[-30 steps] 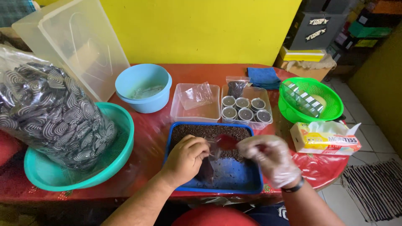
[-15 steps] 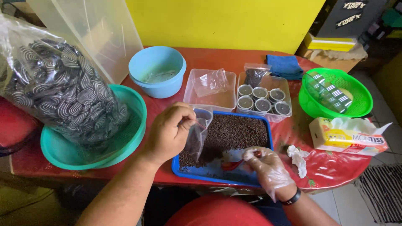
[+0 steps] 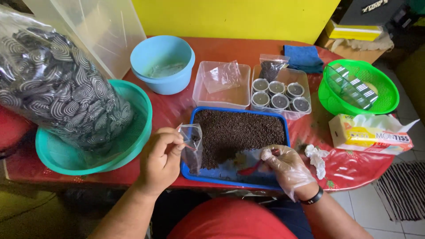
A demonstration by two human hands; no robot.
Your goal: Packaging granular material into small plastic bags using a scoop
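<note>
My left hand pinches a small clear plastic bag by its top edge, and the bag hangs over the near left corner of a blue tray. The tray is filled with dark brown granules, with a bare patch near me. My right hand, in a clear plastic glove, grips a small red spoon that lies low in the tray's bare patch, pointing toward the bag.
A teal basket holds a big bag of black-and-white patterned pieces. Behind the tray stand a light blue bowl, a clear container with a bag, a container of small round tins, a green basket and a tissue box.
My left hand has drawn the small bag toward the tray's near left corner and holds it upright. My right hand has shifted in with the red spoon toward the bag.
</note>
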